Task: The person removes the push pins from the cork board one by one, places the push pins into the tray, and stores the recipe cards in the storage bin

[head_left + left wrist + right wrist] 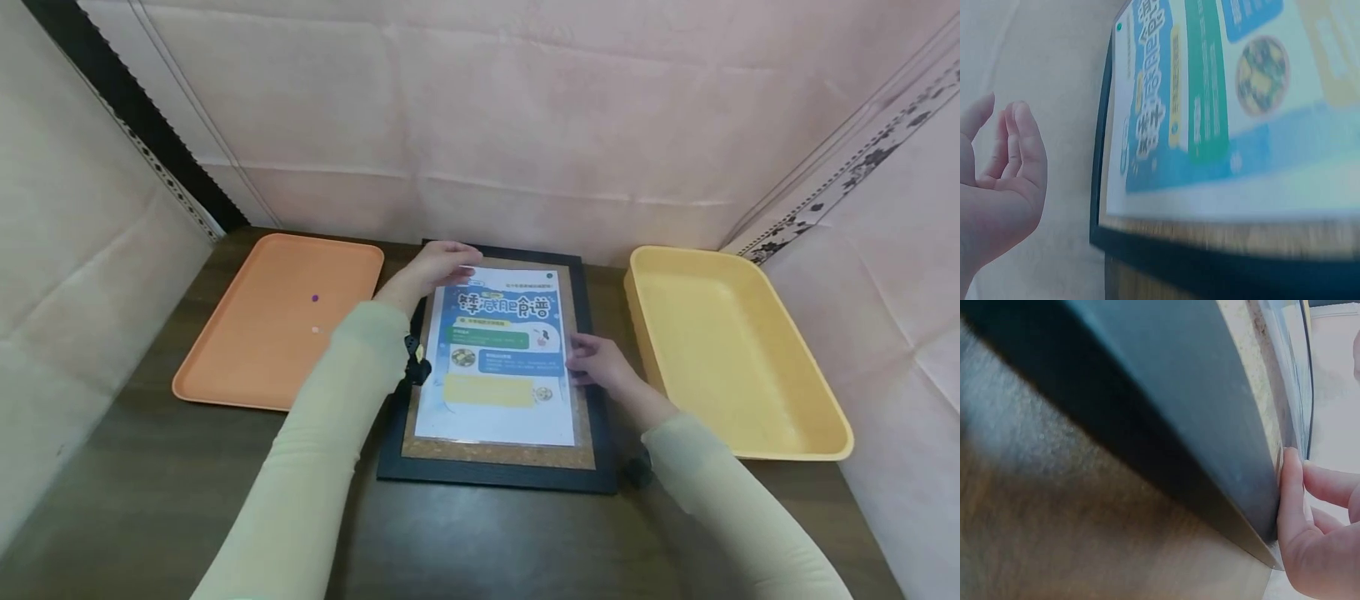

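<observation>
A printed sheet with a blue title and food pictures [489, 421] lies on a cork board [495, 451] inside a dark frame [495, 475] on the table. My left hand [448, 262] is over the sheet's upper left corner, its fingers loosely bent and holding nothing. In the left wrist view that hand [1007, 169] appears apart from the frame. My right hand [600, 362] is at the sheet's right edge. In the right wrist view, the fingertips of this hand [1319, 531] touch the edge area of the sheet.
An orange tray [262, 333] lies to the left, with a small purple dot and a pale dot on it. A deep yellow bin [735, 350] stands at the right. Pale cloth walls [525, 108] enclose the dark wooden table [465, 542] at the back and sides.
</observation>
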The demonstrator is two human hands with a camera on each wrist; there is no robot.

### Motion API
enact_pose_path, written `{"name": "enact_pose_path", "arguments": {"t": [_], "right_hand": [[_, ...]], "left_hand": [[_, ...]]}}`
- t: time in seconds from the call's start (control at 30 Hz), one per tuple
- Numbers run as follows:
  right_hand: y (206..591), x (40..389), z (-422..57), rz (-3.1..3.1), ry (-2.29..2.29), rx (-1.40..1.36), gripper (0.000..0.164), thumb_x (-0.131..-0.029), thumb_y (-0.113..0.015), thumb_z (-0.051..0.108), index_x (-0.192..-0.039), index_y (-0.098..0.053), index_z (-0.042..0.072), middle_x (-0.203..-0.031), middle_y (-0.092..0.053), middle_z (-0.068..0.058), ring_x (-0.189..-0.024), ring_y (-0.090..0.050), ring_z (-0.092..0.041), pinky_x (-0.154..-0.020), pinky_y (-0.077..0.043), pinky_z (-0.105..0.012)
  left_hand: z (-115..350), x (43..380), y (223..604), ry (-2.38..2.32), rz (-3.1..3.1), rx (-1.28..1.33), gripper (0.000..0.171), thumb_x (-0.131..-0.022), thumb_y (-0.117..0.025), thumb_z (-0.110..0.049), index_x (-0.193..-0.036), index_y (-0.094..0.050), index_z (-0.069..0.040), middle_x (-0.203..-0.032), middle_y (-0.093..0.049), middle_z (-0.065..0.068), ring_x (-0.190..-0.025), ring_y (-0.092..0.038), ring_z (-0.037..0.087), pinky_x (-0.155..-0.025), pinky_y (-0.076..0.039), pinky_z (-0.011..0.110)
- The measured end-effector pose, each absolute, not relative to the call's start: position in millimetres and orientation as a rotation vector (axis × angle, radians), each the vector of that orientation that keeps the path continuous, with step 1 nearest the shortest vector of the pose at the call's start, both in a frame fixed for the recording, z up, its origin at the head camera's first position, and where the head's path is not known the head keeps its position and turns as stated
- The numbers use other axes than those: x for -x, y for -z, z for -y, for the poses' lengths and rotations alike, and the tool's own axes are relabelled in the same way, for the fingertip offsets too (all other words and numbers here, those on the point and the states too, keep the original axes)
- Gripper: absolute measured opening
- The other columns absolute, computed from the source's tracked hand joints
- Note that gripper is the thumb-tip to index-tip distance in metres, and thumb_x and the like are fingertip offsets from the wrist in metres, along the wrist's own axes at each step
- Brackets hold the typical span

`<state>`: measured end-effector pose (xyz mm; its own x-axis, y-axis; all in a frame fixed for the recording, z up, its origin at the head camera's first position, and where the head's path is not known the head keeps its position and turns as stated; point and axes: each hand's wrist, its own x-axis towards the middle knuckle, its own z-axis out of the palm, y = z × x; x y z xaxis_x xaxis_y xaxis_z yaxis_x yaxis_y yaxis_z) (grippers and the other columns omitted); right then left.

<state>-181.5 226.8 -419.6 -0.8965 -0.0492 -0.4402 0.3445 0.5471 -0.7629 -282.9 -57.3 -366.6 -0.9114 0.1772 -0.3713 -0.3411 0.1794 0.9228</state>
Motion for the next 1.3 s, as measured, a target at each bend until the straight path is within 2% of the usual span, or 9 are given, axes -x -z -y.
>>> {"name": "enact_pose_path", "arguments": {"t": [0.2,0.53,0.8,1.0,1.3], "right_hand": [[423.7,182.0,-225.2,-2.364,1.312,-0.237,0.062,-0.091,-0.060,0.015,-0.146,-0.032,0.015,-0.117,-0.060,-0.017,-0.096,-0.067,-0.023,-0.077,-0.057,-0.030],[425.7,180.7,-230.4,-2.389,1.322,-0.227,0.061,-0.091,-0.061,0.016,-0.145,-0.034,0.018,-0.114,-0.060,-0.015,-0.090,-0.068,-0.020,-0.077,-0.057,-0.029],[429.4,180.3,-232.2,-2.367,1.358,-0.200,0.060,-0.091,-0.060,0.013,-0.145,-0.034,0.015,-0.113,-0.063,-0.016,-0.092,-0.068,-0.022,-0.076,-0.057,-0.030],[431.5,183.3,-234.8,-2.376,1.373,-0.167,0.059,-0.091,-0.059,0.011,-0.145,-0.035,0.013,-0.111,-0.063,-0.017,-0.092,-0.067,-0.022,-0.075,-0.057,-0.030],[432.8,186.9,-240.0,-2.366,1.378,-0.120,0.059,-0.091,-0.058,0.008,-0.145,-0.033,0.013,-0.109,-0.062,-0.016,-0.090,-0.066,-0.019,-0.075,-0.056,-0.027]], "left_hand": [[29.5,294.1,378.5,-1.790,-2.008,0.174,0.033,-0.090,-0.063,-0.026,-0.119,-0.059,-0.011,-0.126,-0.058,0.008,-0.117,-0.057,0.024,-0.096,-0.049,0.030],[-11.3,302.0,385.1,-1.819,-1.970,0.178,0.039,-0.091,-0.061,-0.027,-0.126,-0.054,-0.013,-0.126,-0.057,0.007,-0.112,-0.060,0.019,-0.092,-0.050,0.025],[-35.3,312.2,403.9,-1.781,-1.938,0.189,0.037,-0.095,-0.055,-0.024,-0.129,-0.052,-0.009,-0.124,-0.058,0.009,-0.107,-0.061,0.019,-0.085,-0.053,0.022],[-50.3,321.0,412.4,-1.783,-1.940,0.175,0.039,-0.095,-0.054,-0.024,-0.128,-0.051,-0.004,-0.116,-0.060,0.013,-0.100,-0.063,0.021,-0.081,-0.054,0.022],[-65.4,335.9,421.4,-1.723,-1.972,0.214,0.041,-0.094,-0.054,-0.029,-0.127,-0.053,-0.006,-0.114,-0.062,0.011,-0.098,-0.066,0.018,-0.079,-0.054,0.020]]}}
